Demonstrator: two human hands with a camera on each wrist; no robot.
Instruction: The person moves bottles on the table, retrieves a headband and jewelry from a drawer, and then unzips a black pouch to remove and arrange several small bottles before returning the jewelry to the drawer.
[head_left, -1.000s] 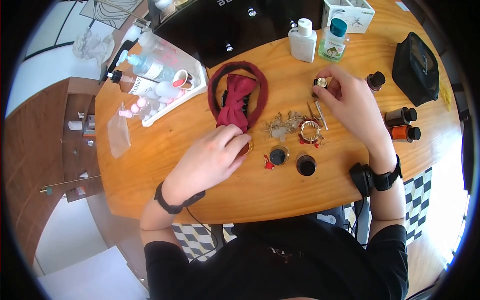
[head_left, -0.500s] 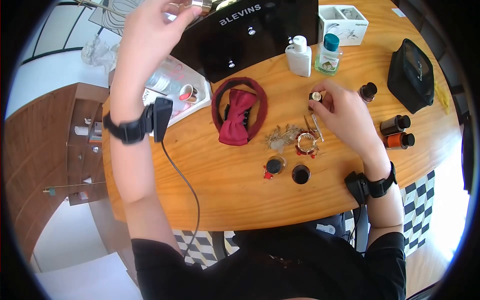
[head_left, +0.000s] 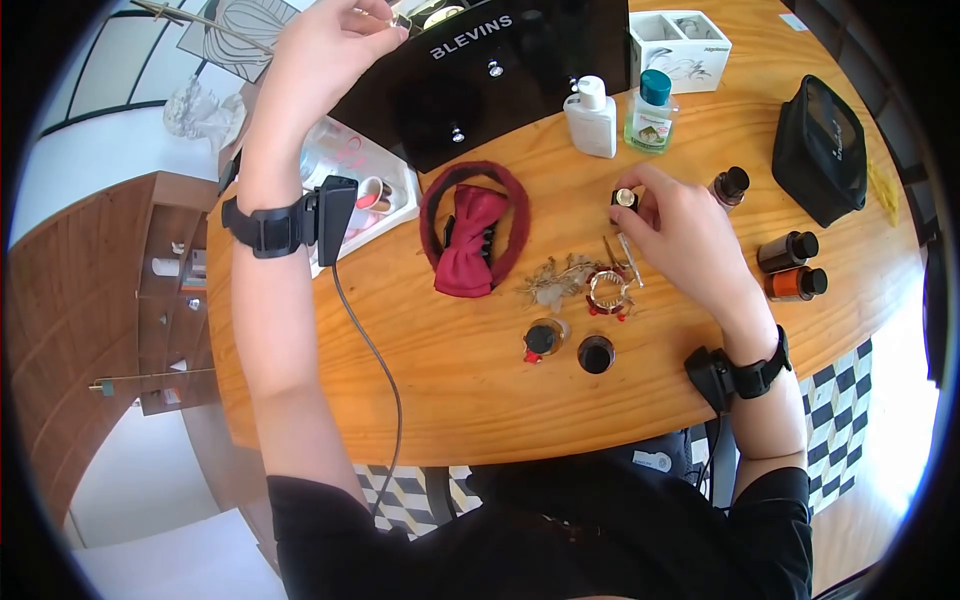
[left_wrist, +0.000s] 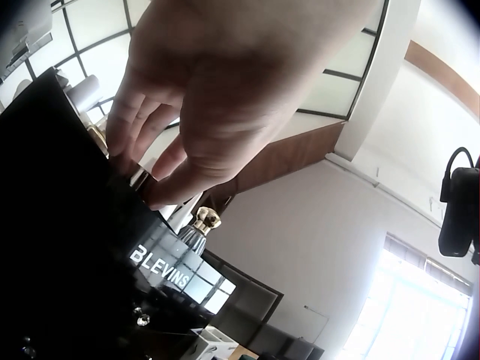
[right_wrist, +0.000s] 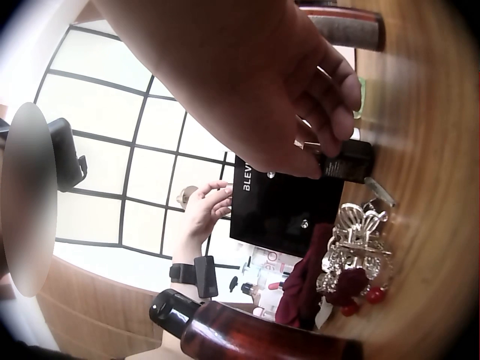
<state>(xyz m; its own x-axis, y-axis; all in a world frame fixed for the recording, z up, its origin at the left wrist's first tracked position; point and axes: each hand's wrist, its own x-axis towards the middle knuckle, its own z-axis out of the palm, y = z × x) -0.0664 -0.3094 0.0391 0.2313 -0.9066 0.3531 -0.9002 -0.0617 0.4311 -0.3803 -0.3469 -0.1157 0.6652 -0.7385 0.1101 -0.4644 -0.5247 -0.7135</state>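
Note:
My left hand (head_left: 325,60) is raised over the top of a black box lettered BLEVINS (head_left: 480,75). In the left wrist view, its fingertips dip behind the box's upper edge, which hides their ends; I cannot tell whether they hold anything. My right hand (head_left: 690,225) pinches a small dark bottle (right_wrist: 349,161) with a gold top, standing on the wooden table. Just below that hand lie slim metal hairpins (head_left: 631,260), a round claw clip with red beads (head_left: 608,290) and a tangled gold hair ornament (head_left: 560,278).
Two dark-capped bottles, one dark-topped bottle (head_left: 541,338) and another (head_left: 596,354), stand near the front. A burgundy bow (head_left: 470,240) lies within a headband (head_left: 518,195). More bottles (head_left: 795,283) and a black pouch (head_left: 820,150) sit right; a white tray (head_left: 405,210) is left.
My left hand has left the small amber bottle's spot by the bow and risen to the box top, carrying a gold-capped bottle midway. My right hand still pinches the small dark bottle.

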